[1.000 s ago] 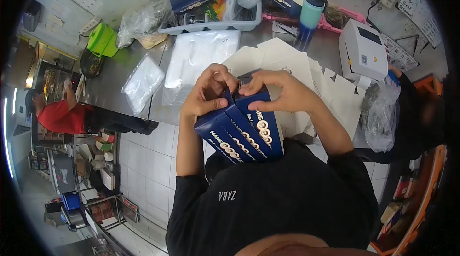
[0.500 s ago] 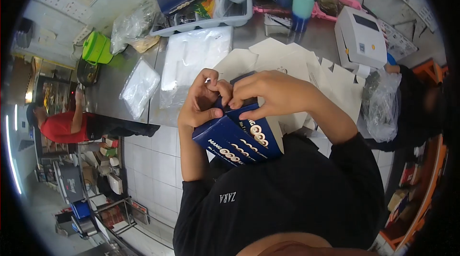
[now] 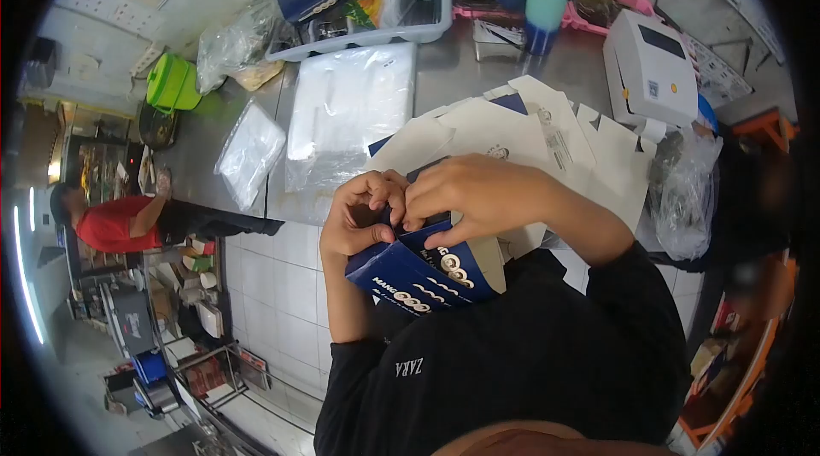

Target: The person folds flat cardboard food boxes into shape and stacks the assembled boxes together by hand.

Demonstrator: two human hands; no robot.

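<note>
A dark blue printed cardboard box, partly folded, is held against the front of my black shirt. My left hand grips its left upper edge, thumb outside and fingers curled over the flaps. On the right, my right hand pinches the upper flaps, its fingertips close to those of the left. The fingers hide part of the box's top. Just beyond my hands, flat cream-coloured cardboard blanks lie fanned out on the metal table.
Plastic-wrapped packs, a blue tub, a tumbler, a white label printer and a green bucket stand on the table. A person in red stands at the left; another person's dark clothing shows at right.
Both hands and the box sit slightly lower in view. The fingers have shifted a little on the flaps, and more of the cardboard blanks shows behind them.
</note>
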